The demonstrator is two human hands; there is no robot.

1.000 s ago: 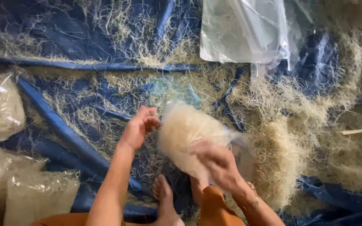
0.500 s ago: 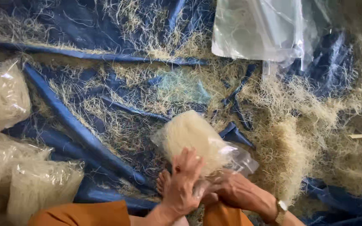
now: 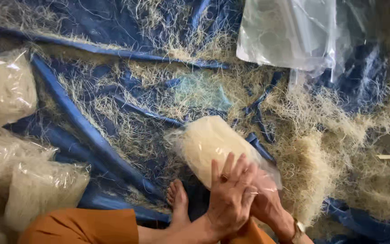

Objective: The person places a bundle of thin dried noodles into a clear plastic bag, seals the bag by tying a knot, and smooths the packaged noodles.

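Head view: both hands, left hand (image 3: pixel 229 199) over right hand (image 3: pixel 267 201), have fingers clenched on the near end of the noodle-filled clear bag (image 3: pixel 211 147), whose long axis slants away up-left over the blue tarp (image 3: pixel 91 140).

Clear plastic bag (image 3: pixel 206 144) stuffed with pale thin noodles, tilted, near end gripped above blue tarp.

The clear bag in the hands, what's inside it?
The clear bag is stuffed with pale, thin, noodle-like strands. The left hand and right hand cover its near end, so whether it is closed there stays hidden.
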